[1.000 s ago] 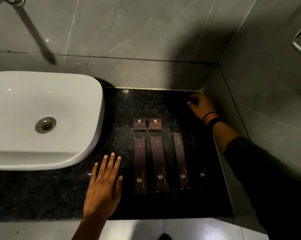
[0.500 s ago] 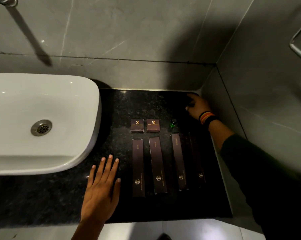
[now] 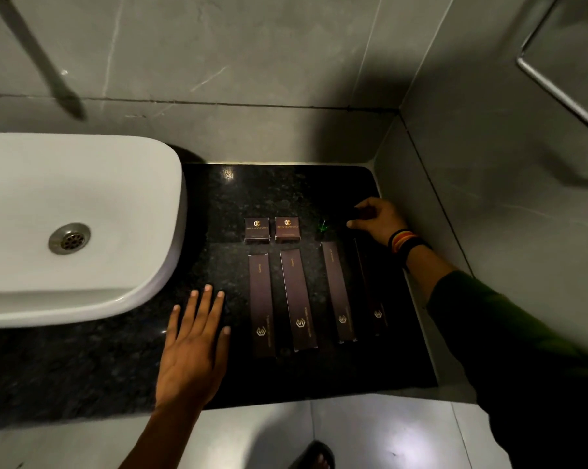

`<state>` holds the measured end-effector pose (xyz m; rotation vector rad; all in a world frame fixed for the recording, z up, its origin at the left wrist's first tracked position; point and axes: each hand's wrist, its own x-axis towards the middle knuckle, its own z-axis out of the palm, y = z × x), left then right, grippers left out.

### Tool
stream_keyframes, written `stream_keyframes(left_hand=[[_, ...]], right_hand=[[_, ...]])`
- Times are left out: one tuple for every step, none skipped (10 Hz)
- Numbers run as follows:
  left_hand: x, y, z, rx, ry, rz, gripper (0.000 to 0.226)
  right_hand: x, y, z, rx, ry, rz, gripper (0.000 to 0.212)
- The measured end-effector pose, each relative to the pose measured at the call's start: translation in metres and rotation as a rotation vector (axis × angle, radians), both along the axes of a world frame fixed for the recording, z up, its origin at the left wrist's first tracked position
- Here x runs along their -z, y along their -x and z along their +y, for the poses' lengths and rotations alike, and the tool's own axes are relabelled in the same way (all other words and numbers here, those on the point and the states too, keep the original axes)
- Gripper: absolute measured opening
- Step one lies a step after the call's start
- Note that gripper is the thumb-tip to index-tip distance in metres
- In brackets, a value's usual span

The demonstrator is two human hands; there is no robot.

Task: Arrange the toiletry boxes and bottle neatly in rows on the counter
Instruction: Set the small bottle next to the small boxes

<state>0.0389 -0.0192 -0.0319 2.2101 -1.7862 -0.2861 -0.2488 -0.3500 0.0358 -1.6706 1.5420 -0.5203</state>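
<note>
Right hand is curling at about two o'clock on the dark surface, fingers drawn together around something small and dark; I cannot tell what it is pinching, since shadow is swallowing it, though it may be another small toiletry item meant for the back row. Left hand is lying flat and spread at about seven o'clock, pinching nothing, probably bracing the person as they are leaning toward the far corner. Two small boxes are sitting side by side at twelve o'clock, nearly touching, and a little green bottle is standing just to their right, continuing that back row. Four long boxes are lying in a front row with narrow gaps between them, fanning slightly rather than running truly parallel; the rightmost is barely showing in the shadow. Judging by this, the rows are mostly formed and the right end of the back row is being finished. Room is tight at three o'clock, where the side wall is meeting the surface close to the last long box, and the sink is crowding nine o'clock. Open room is lying toward six o'clock, near the front edge.
</note>
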Motion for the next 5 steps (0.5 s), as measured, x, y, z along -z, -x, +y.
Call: stream_keyframes(left_hand=[[-0.0025,0.0003,0.0004,0.000,0.000,0.007,0.065],[-0.0029,0.0006,0.0002,-0.006,-0.001,0.003,0.065],[-0.0044,0.0012,-0.0006,-0.005,-0.005,0.004,0.065],[-0.0044,0.0017,-0.0013,0.001,0.014,0.001,0.065],[-0.0053,0.0008,-0.0011,0.001,0.023,0.002,0.065]], right_hand=[[0.0035,0.0015,0.0021,0.001,0.000,0.003,0.039],[0.0054,0.0030,0.0017,-0.015,0.017,0.031,0.037],[0.0022,0.0047,0.0042,-0.002,0.021,0.083,0.035],[0.0040,0.0081,0.0042,0.002,0.022,0.116,0.036],[0.0004,0.0063,0.0049,-0.010,-0.003,0.135,0.050]])
